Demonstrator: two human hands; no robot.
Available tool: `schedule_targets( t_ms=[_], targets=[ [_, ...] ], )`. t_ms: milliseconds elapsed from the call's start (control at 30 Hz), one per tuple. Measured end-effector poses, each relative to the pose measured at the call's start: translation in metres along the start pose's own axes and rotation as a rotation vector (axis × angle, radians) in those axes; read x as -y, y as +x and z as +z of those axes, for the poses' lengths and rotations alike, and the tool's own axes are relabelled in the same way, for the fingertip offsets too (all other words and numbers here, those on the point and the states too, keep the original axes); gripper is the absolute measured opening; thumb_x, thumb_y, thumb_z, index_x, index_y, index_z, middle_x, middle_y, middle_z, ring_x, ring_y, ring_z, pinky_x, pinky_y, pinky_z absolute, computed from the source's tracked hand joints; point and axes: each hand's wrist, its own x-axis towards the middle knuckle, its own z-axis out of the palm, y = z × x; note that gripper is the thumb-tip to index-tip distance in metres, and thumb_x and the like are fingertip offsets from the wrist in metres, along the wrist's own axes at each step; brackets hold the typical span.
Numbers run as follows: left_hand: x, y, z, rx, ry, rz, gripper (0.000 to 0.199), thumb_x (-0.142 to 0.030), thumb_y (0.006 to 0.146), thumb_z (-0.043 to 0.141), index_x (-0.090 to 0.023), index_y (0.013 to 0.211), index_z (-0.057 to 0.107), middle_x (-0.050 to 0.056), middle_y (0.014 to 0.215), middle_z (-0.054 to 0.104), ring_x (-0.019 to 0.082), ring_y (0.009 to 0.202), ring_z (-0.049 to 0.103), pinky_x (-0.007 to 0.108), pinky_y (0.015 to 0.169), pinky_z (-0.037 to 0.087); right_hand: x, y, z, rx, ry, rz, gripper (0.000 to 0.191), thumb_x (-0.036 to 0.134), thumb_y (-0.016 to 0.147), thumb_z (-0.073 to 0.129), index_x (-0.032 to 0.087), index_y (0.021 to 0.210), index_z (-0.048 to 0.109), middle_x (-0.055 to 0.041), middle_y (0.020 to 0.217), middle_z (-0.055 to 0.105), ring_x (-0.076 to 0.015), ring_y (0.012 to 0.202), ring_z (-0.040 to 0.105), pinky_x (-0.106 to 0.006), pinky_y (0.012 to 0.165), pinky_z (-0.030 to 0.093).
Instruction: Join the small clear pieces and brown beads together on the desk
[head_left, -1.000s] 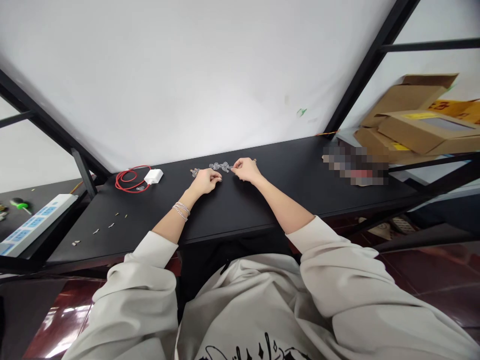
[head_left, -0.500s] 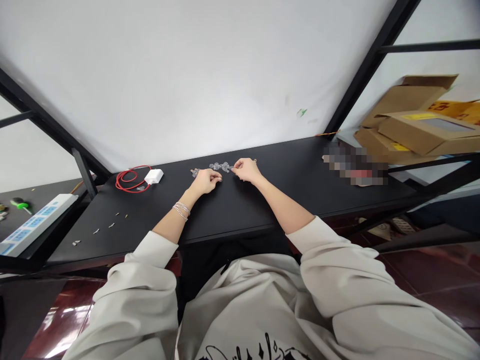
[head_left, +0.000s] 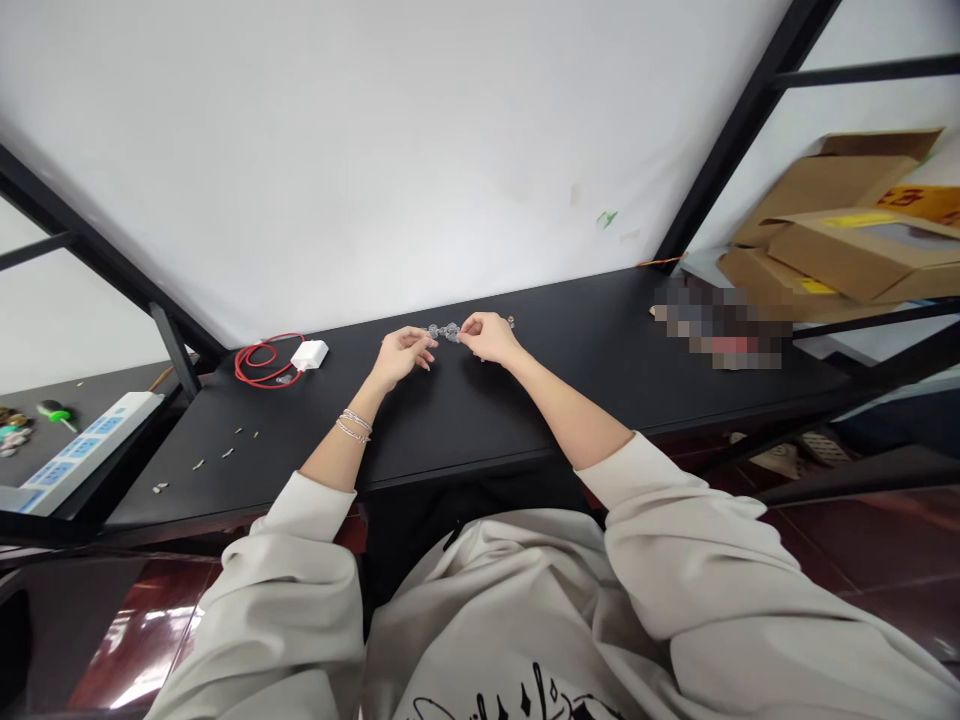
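Between my hands, toward the back of the black table (head_left: pixel 450 430), is a string of clear, knobbly pieces (head_left: pixel 444 332); its exact kind is too small to make out. My right hand (head_left: pixel 489 338) pinches its right end between thumb and fingertips. At the left end, the thumb and forefinger of my left hand (head_left: pixel 401 357) are closed on the clear string, the other fingers curled loosely below. My fingers hide both ends. Just beyond my right hand lies a tiny gold-coloured piece (head_left: pixel 511 322).
A white charger (head_left: pixel 309 354) with a coiled red cable (head_left: pixel 255 378) lies at the back left. Several tiny pieces (head_left: pixel 228 452) are scattered at the front left. A power strip (head_left: pixel 97 450) stands further left. Cardboard boxes (head_left: pixel 862 255) and a blurred-out item (head_left: pixel 720 328) are at the right.
My left hand has lifted off the table beside the clear string and turned, its fingers now at the string's left end. My right hand keeps its pinch, shifted slightly left.
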Motion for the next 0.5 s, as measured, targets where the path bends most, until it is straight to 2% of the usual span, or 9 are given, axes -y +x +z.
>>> schedule_targets(
  t_ms=[167, 333, 500],
  targets=[
    [-0.0041, -0.0041, 0.0016, 0.04, -0.11, -0.049, 0.032, -0.028, 0.084, 0.083, -0.015, 0.093, 0.056, 0.009, 0.089, 0.076, 0.012, 0.06, 0.068, 0.028, 0.06, 0.057, 0.0022, -0.0017, -0.0002, 0.012, 0.003, -0.014, 0.007, 0.021, 0.089, 0.075, 0.016, 0.087, 0.071, -0.0051, 0.089, 0.076, -0.0098, 0.057, 0.063, -0.023, 0.064, 0.053],
    [-0.0025, -0.0044, 0.0032, 0.055, -0.097, -0.051, 0.028, -0.026, 0.088, 0.078, -0.017, 0.094, 0.052, 0.003, 0.084, 0.072, 0.01, 0.057, 0.065, 0.026, 0.059, 0.055, 0.0015, -0.0015, 0.0006, 0.033, 0.001, -0.018, 0.007, 0.022, 0.089, 0.075, 0.016, 0.088, 0.071, -0.0056, 0.09, 0.077, -0.0106, 0.057, 0.064, -0.023, 0.062, 0.053],
    [-0.0018, -0.0038, 0.0027, 0.072, -0.067, -0.031, 0.025, -0.024, 0.089, 0.076, -0.017, 0.091, 0.052, 0.001, 0.084, 0.07, 0.009, 0.056, 0.063, 0.024, 0.056, 0.054, -0.0008, -0.0002, 0.0026, 0.026, 0.004, -0.049, 0.009, 0.022, 0.088, 0.078, 0.017, 0.086, 0.071, -0.0064, 0.09, 0.077, -0.0121, 0.061, 0.067, -0.023, 0.062, 0.054]
  ],
)
